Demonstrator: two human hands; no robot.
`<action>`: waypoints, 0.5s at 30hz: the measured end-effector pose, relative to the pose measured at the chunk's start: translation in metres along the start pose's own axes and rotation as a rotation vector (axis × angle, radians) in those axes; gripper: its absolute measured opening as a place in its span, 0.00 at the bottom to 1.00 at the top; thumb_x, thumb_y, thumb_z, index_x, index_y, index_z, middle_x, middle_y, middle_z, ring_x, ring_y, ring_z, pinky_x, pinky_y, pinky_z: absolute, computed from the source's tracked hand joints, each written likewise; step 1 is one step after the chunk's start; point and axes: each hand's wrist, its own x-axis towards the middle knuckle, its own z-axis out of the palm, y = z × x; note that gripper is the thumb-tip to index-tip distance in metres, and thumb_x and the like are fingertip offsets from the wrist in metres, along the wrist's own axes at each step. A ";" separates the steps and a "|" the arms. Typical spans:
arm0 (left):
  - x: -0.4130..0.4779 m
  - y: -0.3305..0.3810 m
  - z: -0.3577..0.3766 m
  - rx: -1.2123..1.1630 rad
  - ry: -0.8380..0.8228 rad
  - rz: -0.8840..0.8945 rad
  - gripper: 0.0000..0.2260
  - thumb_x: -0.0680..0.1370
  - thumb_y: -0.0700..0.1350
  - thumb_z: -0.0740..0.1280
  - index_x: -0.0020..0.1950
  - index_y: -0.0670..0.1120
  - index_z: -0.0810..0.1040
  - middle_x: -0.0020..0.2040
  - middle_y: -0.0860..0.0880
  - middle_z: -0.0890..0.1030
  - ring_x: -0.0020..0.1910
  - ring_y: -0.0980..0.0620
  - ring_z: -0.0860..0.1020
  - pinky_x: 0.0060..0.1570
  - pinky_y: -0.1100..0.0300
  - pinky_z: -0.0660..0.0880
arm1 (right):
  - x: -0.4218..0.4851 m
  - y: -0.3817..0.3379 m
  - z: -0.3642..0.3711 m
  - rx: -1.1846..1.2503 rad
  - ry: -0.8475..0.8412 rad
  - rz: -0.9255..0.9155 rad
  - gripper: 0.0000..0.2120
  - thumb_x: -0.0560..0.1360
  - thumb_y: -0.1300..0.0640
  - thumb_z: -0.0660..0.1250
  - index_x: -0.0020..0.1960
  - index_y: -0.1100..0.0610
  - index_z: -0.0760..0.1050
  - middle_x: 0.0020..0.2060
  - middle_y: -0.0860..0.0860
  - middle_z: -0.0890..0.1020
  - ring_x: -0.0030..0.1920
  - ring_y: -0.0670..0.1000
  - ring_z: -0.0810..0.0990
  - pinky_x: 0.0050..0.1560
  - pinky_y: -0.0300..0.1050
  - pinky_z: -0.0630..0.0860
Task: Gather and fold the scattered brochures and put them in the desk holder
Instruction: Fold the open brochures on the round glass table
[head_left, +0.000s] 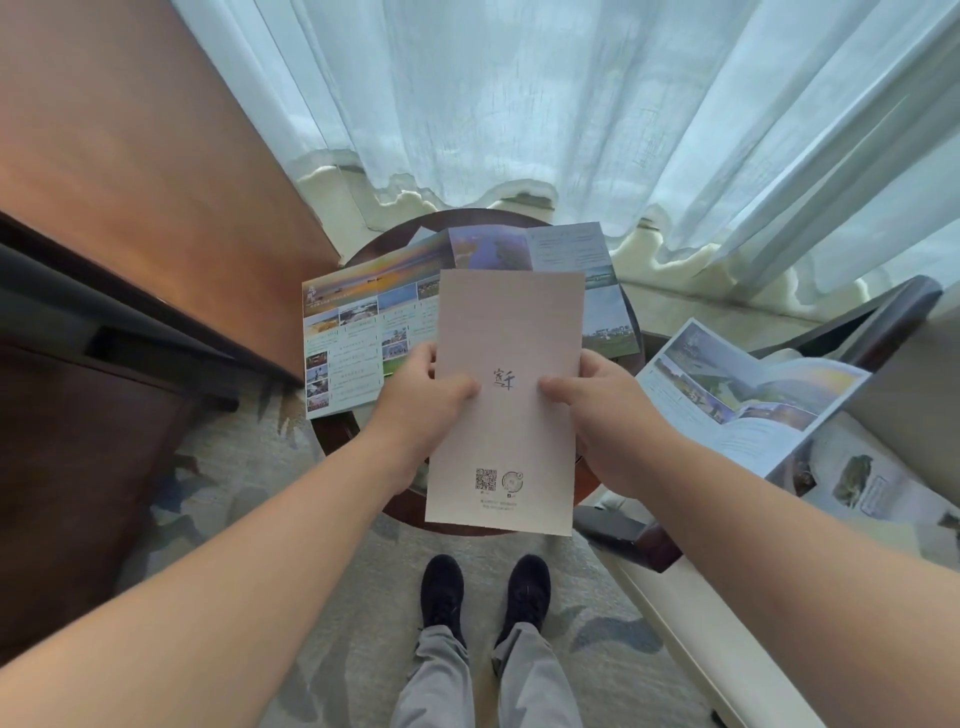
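Note:
I hold a folded beige brochure (506, 332) upright above a small round dark table (358, 434). It shows a small logo in the middle and a QR code near the bottom. My left hand (415, 410) grips its left edge and my right hand (608, 415) grips its right edge, thumbs on the front. Under it on the table lies a large unfolded brochure (358, 332) with landscape photos. Another opened brochure (737, 389) lies on the chair seat at the right. No desk holder is in view.
A dark wooden desk (78, 395) stands at the left. An armchair (878, 332) with dark arms sits at the right, holding one more printed sheet (852, 483). Sheer curtains (571, 104) hang behind the table. My feet (485, 592) stand on patterned carpet.

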 end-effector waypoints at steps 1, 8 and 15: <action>-0.001 0.000 0.002 0.032 0.020 -0.014 0.16 0.76 0.42 0.67 0.63 0.51 0.72 0.54 0.49 0.81 0.51 0.48 0.81 0.45 0.52 0.78 | 0.001 0.001 -0.003 0.012 -0.002 0.001 0.12 0.79 0.66 0.60 0.57 0.55 0.77 0.52 0.54 0.85 0.52 0.59 0.84 0.56 0.59 0.79; -0.008 0.010 0.020 0.122 -0.048 0.001 0.10 0.78 0.40 0.64 0.53 0.54 0.78 0.49 0.52 0.85 0.45 0.49 0.84 0.40 0.54 0.80 | 0.005 0.008 -0.027 -0.187 0.109 0.045 0.16 0.77 0.56 0.66 0.64 0.52 0.70 0.56 0.50 0.79 0.54 0.55 0.80 0.57 0.58 0.78; -0.004 -0.019 0.041 0.902 0.061 0.338 0.18 0.80 0.45 0.57 0.68 0.58 0.68 0.50 0.50 0.75 0.40 0.50 0.75 0.36 0.53 0.73 | 0.010 0.025 -0.022 -0.156 -0.022 0.119 0.34 0.73 0.43 0.70 0.74 0.47 0.61 0.56 0.46 0.73 0.58 0.52 0.78 0.57 0.53 0.80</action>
